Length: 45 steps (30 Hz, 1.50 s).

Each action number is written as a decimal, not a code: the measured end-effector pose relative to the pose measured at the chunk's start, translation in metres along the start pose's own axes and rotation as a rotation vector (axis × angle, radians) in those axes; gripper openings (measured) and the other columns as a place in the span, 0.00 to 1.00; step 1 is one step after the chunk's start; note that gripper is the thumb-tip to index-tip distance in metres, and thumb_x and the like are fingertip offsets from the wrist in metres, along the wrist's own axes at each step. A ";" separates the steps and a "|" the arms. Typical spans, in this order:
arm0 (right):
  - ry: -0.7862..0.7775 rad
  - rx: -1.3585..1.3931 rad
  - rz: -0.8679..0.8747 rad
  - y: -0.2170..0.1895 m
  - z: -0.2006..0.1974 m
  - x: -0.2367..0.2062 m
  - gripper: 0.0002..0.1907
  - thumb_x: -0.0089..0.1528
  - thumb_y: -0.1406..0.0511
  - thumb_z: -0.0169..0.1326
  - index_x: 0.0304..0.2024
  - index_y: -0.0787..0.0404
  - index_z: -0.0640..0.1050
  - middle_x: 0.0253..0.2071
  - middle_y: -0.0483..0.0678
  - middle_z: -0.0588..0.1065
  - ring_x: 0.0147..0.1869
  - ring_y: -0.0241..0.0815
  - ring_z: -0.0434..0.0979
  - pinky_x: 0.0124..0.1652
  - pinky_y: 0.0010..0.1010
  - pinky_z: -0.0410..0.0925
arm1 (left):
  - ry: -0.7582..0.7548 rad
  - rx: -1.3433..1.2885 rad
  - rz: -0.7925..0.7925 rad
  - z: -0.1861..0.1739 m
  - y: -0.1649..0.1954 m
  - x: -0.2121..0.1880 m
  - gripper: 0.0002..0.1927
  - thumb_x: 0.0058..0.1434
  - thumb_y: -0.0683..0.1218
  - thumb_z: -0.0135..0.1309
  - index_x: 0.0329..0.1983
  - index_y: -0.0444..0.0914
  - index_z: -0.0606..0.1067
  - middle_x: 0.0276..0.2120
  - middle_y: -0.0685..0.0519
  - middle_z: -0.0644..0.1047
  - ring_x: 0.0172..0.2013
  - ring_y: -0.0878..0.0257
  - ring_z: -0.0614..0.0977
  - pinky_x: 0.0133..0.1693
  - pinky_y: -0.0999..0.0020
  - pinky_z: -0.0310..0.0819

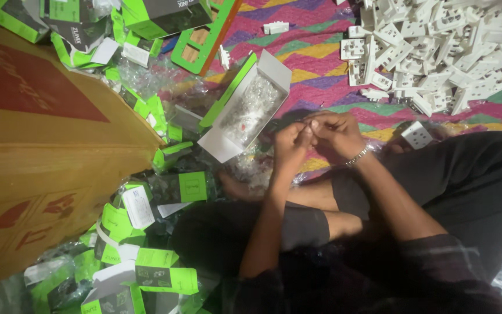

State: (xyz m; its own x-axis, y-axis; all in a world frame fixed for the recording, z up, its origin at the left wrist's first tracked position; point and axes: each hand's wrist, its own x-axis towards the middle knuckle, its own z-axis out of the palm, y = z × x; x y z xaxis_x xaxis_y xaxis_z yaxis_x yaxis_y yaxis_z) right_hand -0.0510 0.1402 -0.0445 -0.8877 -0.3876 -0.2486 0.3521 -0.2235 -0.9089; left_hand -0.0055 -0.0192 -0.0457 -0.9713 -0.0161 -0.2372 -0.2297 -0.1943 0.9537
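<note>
Left hand [290, 141] and right hand [333, 131] touching just beside an open white box [253, 107] of clear packets, both grips pinched together on a tiny item too small to identify, pile of white socket plates [437, 52] beyond the box.

A big brown cardboard box [36, 151] with red markings fills my left. Just beyond my hands lies an open white and green box [250, 104] holding clear plastic bags. Small green and grey boxes [146, 250] lie scattered near left and far left.
</note>
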 end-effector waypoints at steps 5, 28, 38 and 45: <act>0.173 -0.009 -0.015 0.029 -0.002 0.000 0.10 0.71 0.67 0.55 0.34 0.65 0.79 0.30 0.43 0.77 0.31 0.29 0.72 0.33 0.23 0.65 | -0.132 0.879 0.277 0.003 0.045 0.006 0.08 0.64 0.38 0.52 0.43 0.32 0.79 0.32 0.36 0.80 0.35 0.42 0.82 0.35 0.52 0.72; 0.535 0.075 0.005 0.004 -0.015 0.021 0.15 0.71 0.60 0.55 0.29 0.57 0.78 0.24 0.38 0.73 0.24 0.28 0.67 0.26 0.22 0.59 | 0.052 0.770 0.217 -0.004 0.010 -0.004 0.27 0.65 0.36 0.50 0.68 0.36 0.64 0.32 0.34 0.79 0.36 0.35 0.81 0.38 0.42 0.70; 0.802 -0.147 -0.315 0.009 -0.020 0.021 0.17 0.75 0.59 0.54 0.32 0.60 0.76 0.29 0.38 0.72 0.33 0.27 0.65 0.34 0.23 0.60 | 0.060 0.671 0.399 -0.013 0.010 -0.006 0.10 0.60 0.34 0.53 0.42 0.36 0.79 0.36 0.40 0.81 0.37 0.45 0.84 0.41 0.56 0.78; 0.612 -0.254 -0.174 0.012 -0.006 0.019 0.09 0.70 0.63 0.57 0.35 0.58 0.77 0.30 0.37 0.75 0.32 0.26 0.69 0.33 0.20 0.63 | 0.138 0.756 0.402 -0.036 0.035 -0.026 0.08 0.60 0.34 0.54 0.42 0.34 0.78 0.37 0.41 0.81 0.39 0.46 0.83 0.43 0.55 0.78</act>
State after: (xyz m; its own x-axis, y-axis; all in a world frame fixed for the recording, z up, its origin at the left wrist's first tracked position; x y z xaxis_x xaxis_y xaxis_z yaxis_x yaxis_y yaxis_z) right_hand -0.0655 0.1352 -0.0619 -0.9592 0.2268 -0.1686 0.1751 0.0085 -0.9845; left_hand 0.0135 -0.0611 -0.0126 -0.9827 -0.0725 0.1706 0.1024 0.5547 0.8257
